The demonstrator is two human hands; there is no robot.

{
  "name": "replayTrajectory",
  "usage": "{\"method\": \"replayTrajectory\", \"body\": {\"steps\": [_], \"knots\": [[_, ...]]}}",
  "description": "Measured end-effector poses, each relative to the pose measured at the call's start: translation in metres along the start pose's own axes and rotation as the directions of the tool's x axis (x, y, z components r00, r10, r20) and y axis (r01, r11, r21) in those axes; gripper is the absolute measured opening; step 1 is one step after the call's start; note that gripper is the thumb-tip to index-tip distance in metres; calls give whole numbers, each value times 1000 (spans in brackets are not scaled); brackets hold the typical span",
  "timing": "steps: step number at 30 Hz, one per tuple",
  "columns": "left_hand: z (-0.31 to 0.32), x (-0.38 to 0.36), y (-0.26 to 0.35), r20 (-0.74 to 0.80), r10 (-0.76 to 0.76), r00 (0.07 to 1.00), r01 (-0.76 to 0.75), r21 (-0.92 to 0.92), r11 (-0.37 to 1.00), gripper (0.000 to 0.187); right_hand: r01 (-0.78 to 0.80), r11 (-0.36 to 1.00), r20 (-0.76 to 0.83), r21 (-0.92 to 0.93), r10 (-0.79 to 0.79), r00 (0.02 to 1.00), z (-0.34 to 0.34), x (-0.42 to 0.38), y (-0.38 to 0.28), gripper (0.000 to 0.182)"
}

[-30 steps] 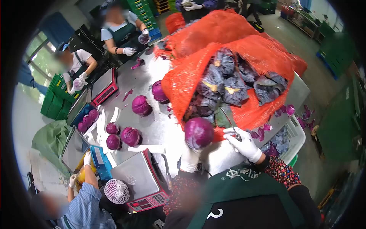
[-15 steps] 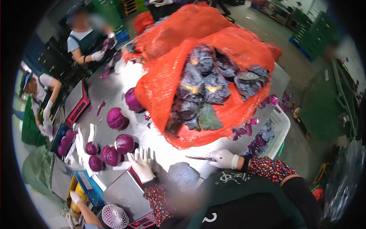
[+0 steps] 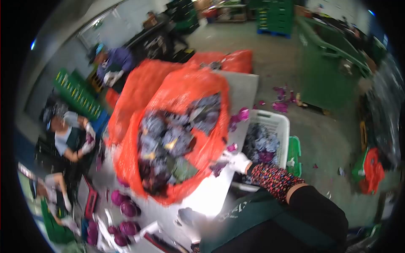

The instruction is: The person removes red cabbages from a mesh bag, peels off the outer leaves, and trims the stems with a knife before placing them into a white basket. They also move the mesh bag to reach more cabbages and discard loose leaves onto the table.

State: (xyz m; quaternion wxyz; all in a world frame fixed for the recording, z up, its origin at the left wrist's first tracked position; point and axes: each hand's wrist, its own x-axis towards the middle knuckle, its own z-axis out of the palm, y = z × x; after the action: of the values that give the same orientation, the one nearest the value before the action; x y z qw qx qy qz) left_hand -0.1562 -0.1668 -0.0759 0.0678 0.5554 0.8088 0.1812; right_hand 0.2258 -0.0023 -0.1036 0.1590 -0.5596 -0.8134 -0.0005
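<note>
My right hand [image 3: 238,162], in a white glove, reaches to the table's right edge beside purple leaf scraps [image 3: 218,168]. Its fingers are curled around the small knife seen there half a second ago; motion blur now obscures the blade. Low in the view, my left hand [image 3: 185,231], gloved too, is against a greyish red cabbage [image 3: 193,216]. Blur and the cabbage conceal its fingers. Ahead of both hands lies an open orange mesh sack [image 3: 200,158] with dark-leaved red cabbages [image 3: 177,139] inside.
A white basket [image 3: 283,126] of leaf trimmings stands right of the metal table [image 3: 244,90]. Several peeled cabbages [image 3: 128,208] lie at left near a scale [image 3: 87,196]. Co-workers [image 3: 78,135] are along the left. A green bin [image 3: 329,71] stands beyond scraps on the floor.
The view has swung right. My right hand has moved from the table's front to the scraps at its right edge. My left hand has moved from the scale to the greyish cabbage.
</note>
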Motion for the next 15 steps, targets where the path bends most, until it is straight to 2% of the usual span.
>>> {"method": "replayTrajectory", "body": {"steps": [1,2,3,5,6,7,9,10,11,13,14,15], "knots": [[7,11,29,-3,68,998,-68,-21,997,87,76,995,-222,-62,-88,971,9,-14,13,46],[10,18,58,55,175,983,-177,34,984,85,-85,996,-60,11,86,995,-3,-26,13,48],[7,18,83,102,255,962,-264,91,960,84,-232,970,113,75,223,968,-15,-33,9,50],[-60,16,205,446,222,867,-227,-44,973,84,-283,942,136,182,261,956,-10,-55,26,49],[-41,17,204,376,402,835,-368,-160,916,85,-320,758,-6,568,393,920,42,-73,47,45],[-8,22,199,280,551,786,-495,-249,833,87,-147,493,-147,858,510,848,100,-92,69,41],[79,25,219,10,701,713,-638,-405,655,88,-47,321,-182,946,645,742,39,-120,59,34],[48,21,262,331,607,722,-500,-356,789,91,-387,542,-46,746,622,782,-10,-134,54,33],[16,17,308,619,447,646,-365,-264,893,94,-615,692,72,378,641,765,-47,-141,57,32],[65,3,329,441,611,657,-503,-347,792,95,-596,715,-38,367,651,758,-38,-178,72,30],[92,0,333,307,700,645,-535,-472,700,97,-649,660,47,379,686,726,-45,-190,76,27],[89,-3,342,292,725,624,-545,-502,671,99,-705,598,134,382,719,682,-56,-205,79,25]]}}
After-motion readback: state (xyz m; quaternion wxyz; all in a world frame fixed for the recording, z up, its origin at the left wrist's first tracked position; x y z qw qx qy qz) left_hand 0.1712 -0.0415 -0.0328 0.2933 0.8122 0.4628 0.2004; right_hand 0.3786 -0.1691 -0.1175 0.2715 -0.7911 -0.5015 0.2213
